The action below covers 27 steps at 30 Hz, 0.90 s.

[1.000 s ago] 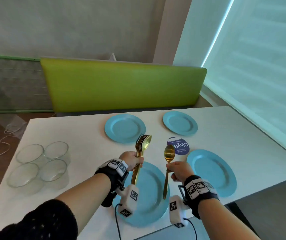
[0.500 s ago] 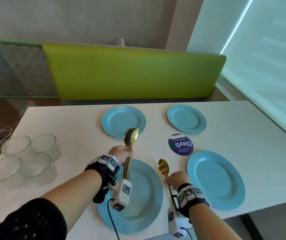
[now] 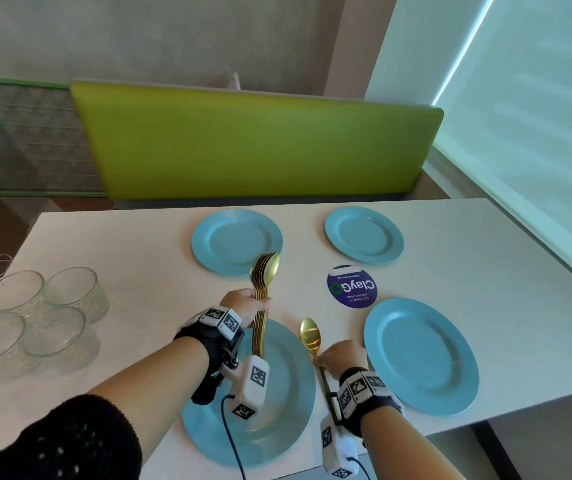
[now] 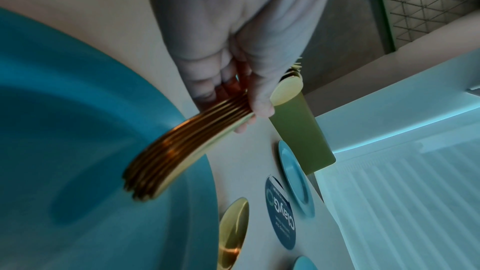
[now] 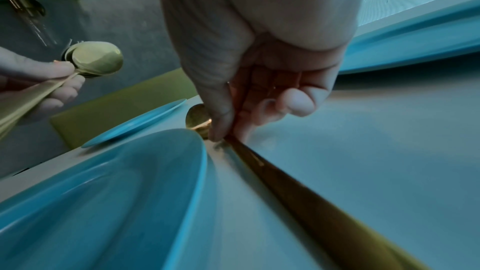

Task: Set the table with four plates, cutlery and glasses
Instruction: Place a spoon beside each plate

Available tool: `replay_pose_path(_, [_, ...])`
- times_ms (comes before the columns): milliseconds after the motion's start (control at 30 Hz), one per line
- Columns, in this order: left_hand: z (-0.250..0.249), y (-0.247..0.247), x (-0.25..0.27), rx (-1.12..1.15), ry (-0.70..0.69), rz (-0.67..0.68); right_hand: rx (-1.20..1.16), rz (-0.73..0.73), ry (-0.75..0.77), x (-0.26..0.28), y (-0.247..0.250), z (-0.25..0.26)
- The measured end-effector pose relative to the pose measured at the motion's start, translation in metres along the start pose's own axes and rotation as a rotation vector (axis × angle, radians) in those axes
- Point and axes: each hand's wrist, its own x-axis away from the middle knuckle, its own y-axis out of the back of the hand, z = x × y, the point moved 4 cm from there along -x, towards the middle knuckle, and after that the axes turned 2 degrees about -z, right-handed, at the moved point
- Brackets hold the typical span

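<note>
White tabletop [image 3: 450,237] below the head camera, a green bench back [image 3: 256,140] behind it, and the big news: the spoon [image 3: 309,336] that was up in the air a second ago is now down, lying just to the right of the nearest plate [image 3: 277,427]. The right hand [image 3: 341,353] pinches its handle low against the table, so this first piece looks placed but not yet let go. The left hand [image 3: 243,304] is curled round a bundle of cutlery [image 3: 264,271], heads up, hovering over the far-left edge of that same plate. Three more plates sit around it: one to its right [image 3: 419,355], two beyond it [image 3: 236,240] [image 3: 364,233], with a round sticker [image 3: 352,287] between them. Four glasses [image 3: 35,313] wait well off to its left, untouched. My read: plates done, cutlery just begun.

Over to the left wrist view: fingers [image 4: 207,89] wrapped tight on the stacked gold handles [image 4: 182,145], which fan out over the blue plate [image 4: 64,130]. Thin, shiny, nested close, hard to count.

Right wrist view now: thumb and fingertips [image 5: 221,126] press the spoon's neck, its long gold handle [image 5: 298,182] flat on the table just beside the plate's rim [image 5: 202,161], not touching it as far as I can tell. The bowl [image 5: 196,116] peeks out past the thumb. Polished metal, slim, likely to slide if nudged.
</note>
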Motion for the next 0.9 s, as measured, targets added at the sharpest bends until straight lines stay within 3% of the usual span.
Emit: replay_pose_path(900, [0.006, -0.010, 0.007, 0.000, -0.026, 0.010, -0.264, -0.031, -0.017, 0.002, -0.003, -0.008])
